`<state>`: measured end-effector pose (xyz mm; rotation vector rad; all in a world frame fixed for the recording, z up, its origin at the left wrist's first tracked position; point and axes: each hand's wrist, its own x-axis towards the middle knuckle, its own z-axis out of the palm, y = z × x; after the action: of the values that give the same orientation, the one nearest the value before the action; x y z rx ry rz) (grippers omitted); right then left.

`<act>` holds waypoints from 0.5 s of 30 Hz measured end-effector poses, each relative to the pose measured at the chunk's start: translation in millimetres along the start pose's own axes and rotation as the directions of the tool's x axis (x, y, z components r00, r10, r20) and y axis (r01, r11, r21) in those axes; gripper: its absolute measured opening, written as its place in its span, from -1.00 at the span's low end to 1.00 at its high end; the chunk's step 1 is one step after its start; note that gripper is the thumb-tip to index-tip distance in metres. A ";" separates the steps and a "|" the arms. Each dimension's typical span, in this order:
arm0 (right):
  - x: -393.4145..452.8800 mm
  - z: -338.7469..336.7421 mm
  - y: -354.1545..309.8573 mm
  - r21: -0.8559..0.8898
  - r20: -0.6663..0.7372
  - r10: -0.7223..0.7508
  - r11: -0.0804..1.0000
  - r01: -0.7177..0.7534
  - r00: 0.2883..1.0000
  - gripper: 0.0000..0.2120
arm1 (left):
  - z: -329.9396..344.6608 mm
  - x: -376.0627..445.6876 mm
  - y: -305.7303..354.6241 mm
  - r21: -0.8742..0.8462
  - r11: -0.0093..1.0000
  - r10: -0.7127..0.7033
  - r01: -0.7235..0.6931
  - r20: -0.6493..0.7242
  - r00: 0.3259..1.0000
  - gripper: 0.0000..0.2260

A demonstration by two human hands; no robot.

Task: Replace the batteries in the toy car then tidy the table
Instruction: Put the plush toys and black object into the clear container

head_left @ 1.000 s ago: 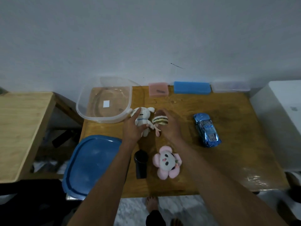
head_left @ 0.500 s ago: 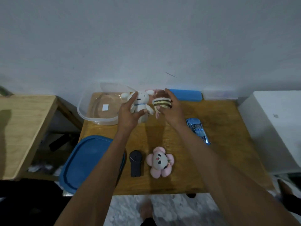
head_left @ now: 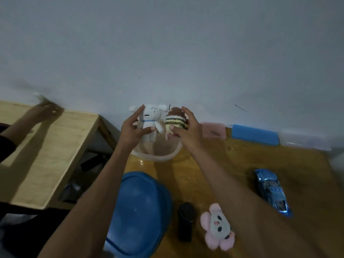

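Observation:
My left hand (head_left: 132,129) holds a white plush bunny (head_left: 151,120) above the clear plastic tub (head_left: 156,156) at the table's back left. Beside it my right hand (head_left: 188,128) grips a striped brown-and-yellow plush (head_left: 175,121), also over the tub. The blue toy car (head_left: 272,191) lies on the wooden table (head_left: 223,161) to the right, apart from both hands. A pink flower-shaped plush (head_left: 218,227) and a small black cylinder (head_left: 186,220) lie near the front edge.
The tub's blue lid (head_left: 138,213) rests at the front left. Pink (head_left: 214,130), blue (head_left: 255,134) and clear (head_left: 305,141) flat cases line the wall. A lighter wooden table (head_left: 46,148) stands left, with another person's hand (head_left: 44,112) on it.
Both hands lifted the two plush toys off the table and carried them back and left until they hang over the clear tub. The camera turned left.

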<state>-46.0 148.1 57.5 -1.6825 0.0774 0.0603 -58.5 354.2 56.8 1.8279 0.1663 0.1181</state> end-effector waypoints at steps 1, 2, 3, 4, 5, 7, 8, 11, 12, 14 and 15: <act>7.0 10.4 6.5 0.019 0.004 0.025 0.999 -0.025 1.000 -0.27 | -2.7 7.4 -7.2 0.003 1.000 -0.013 0.013 0.001 1.000 -0.27; 13.7 20.5 13.2 0.035 0.001 0.048 0.998 -0.048 0.999 -0.27 | -4.0 13.9 -12.9 -0.005 1.000 -0.029 0.029 0.003 1.000 -0.27; 20.1 29.6 19.1 0.044 -0.011 0.070 0.997 -0.069 0.998 -0.26 | -3.5 20.2 -18.2 -0.013 0.999 -0.041 0.041 0.004 0.999 -0.27; 26.1 37.6 23.9 0.043 -0.032 0.087 0.995 -0.085 0.996 -0.26 | -1.7 26.0 -23.7 -0.022 0.998 -0.050 0.051 0.009 0.999 -0.27; 31.4 44.5 28.2 0.024 -0.060 0.100 0.995 -0.098 0.993 -0.26 | 1.0 31.0 -28.8 -0.030 0.997 -0.067 0.067 0.011 0.998 -0.28; 39.6 55.0 34.6 -0.045 -0.115 0.100 0.993 -0.105 0.988 -0.27 | 6.4 38.9 -37.4 -0.051 0.993 -0.110 0.110 0.001 0.994 -0.30; 43.2 58.6 36.9 -0.081 -0.138 0.090 0.992 -0.102 0.986 -0.28 | 8.6 42.6 -43.0 -0.058 0.990 -0.131 0.131 -0.003 0.991 -0.31; 51.4 66.2 42.7 -0.176 -0.175 0.081 0.978 -0.112 0.981 -0.32 | 13.7 48.7 -53.4 -0.032 0.987 -0.156 0.155 -0.002 0.988 -0.34; 53.8 68.6 45.7 -0.191 -0.177 0.101 0.972 -0.135 0.979 -0.33 | 15.3 50.2 -55.5 -0.018 0.987 -0.161 0.161 -0.005 0.987 -0.35; 57.3 73.5 48.0 -0.191 -0.172 0.168 0.961 -0.200 0.971 -0.32 | 16.7 54.7 -58.0 0.000 0.983 -0.186 0.186 -0.019 0.982 -0.37; 58.8 76.6 48.7 -0.192 -0.172 0.196 0.955 -0.228 0.965 -0.33 | 16.4 56.6 -57.6 0.018 0.979 -0.201 0.201 -0.025 0.979 -0.38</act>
<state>8.8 217.8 -4.4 -1.8842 0.3785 0.1056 -3.0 363.2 -3.4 1.8193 0.3687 -0.0044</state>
